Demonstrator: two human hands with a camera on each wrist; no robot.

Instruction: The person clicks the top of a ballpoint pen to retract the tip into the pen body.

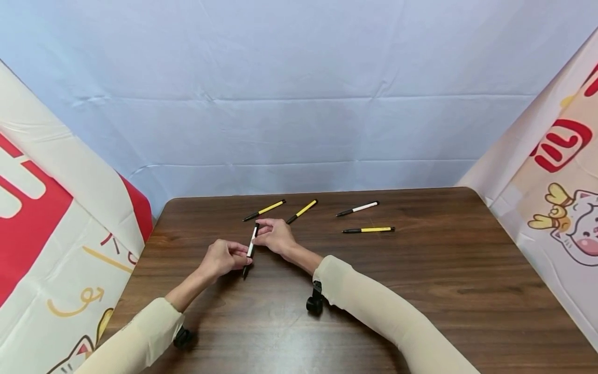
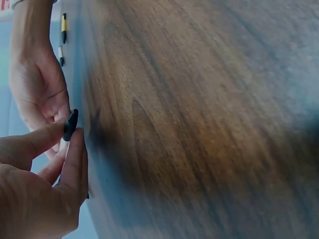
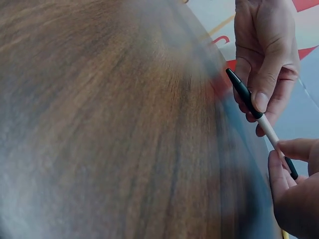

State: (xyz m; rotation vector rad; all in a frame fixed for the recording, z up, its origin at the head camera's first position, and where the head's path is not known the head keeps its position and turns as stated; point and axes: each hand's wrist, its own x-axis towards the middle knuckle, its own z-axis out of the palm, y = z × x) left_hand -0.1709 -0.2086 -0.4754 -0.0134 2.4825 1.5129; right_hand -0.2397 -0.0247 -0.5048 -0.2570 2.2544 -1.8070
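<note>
Both hands hold one white pen with black ends [image 1: 253, 241] above the left part of the table. My left hand [image 1: 226, 257] pinches its black grip near the writing tip, thumb against the fingers. Up at the clicker end, my right hand [image 1: 276, 236] pinches the white barrel between thumb and fingers. In the right wrist view the pen [image 3: 269, 130] slants between the two hands, its black tip free beyond the left thumb. From the left wrist only the dark tip [image 2: 71, 125] shows between the fingers, the barrel being hidden.
Behind the hands, two yellow pens lie on the wooden table [image 1: 420, 280]: one at left [image 1: 264, 210], one beside the right hand [image 1: 302, 211]. Farther right are a white pen [image 1: 357, 209] and another yellow pen [image 1: 368, 229]. A pale cloth [image 1: 299, 130] hangs behind the table.
</note>
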